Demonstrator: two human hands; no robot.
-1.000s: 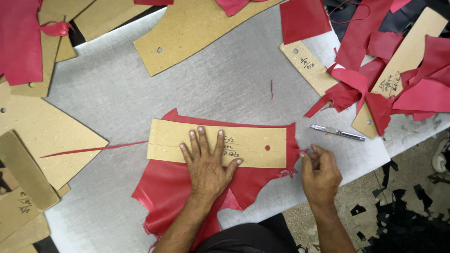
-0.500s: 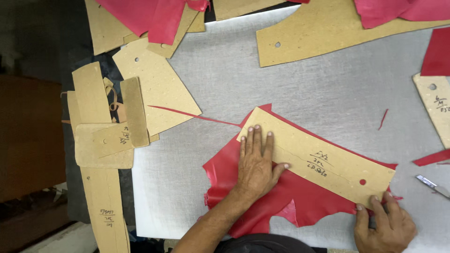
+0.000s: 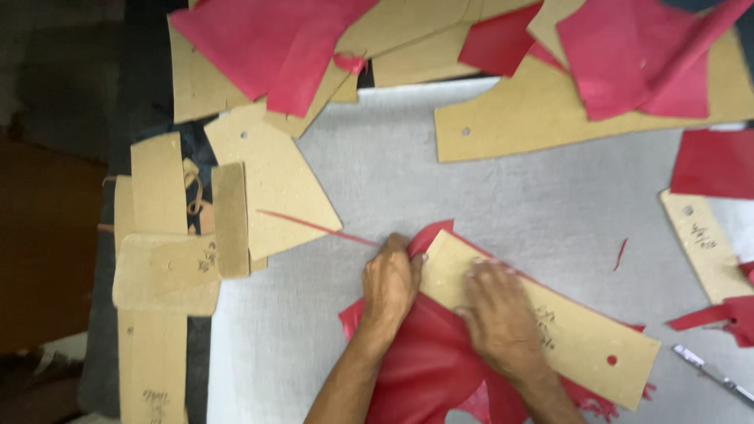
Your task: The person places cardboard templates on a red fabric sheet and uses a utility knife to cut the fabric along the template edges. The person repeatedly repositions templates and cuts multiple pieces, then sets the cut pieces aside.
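A long tan cardboard template [image 3: 573,338] lies slanted on a red leather sheet [image 3: 428,365] on the grey table [image 3: 487,196]. My left hand [image 3: 390,284] is curled at the template's left end, its fingers closed on the red sheet's edge. A thin red strip [image 3: 314,227] runs in from the left and ends at that hand. My right hand [image 3: 499,318] rests palm down on the middle of the template, slightly blurred, with nothing in it.
A silver pen-like tool [image 3: 716,376] lies at the lower right. Cardboard templates [image 3: 169,263] are stacked at the left, and more cardboard with red leather pieces [image 3: 628,63] lies along the far edge. A narrow template [image 3: 703,243] and red scraps [image 3: 730,322] sit at the right.
My right hand has left the template's right end and now lies on its middle. My left hand has slid off the template to its left end and closed on the red edge. The view shifted.
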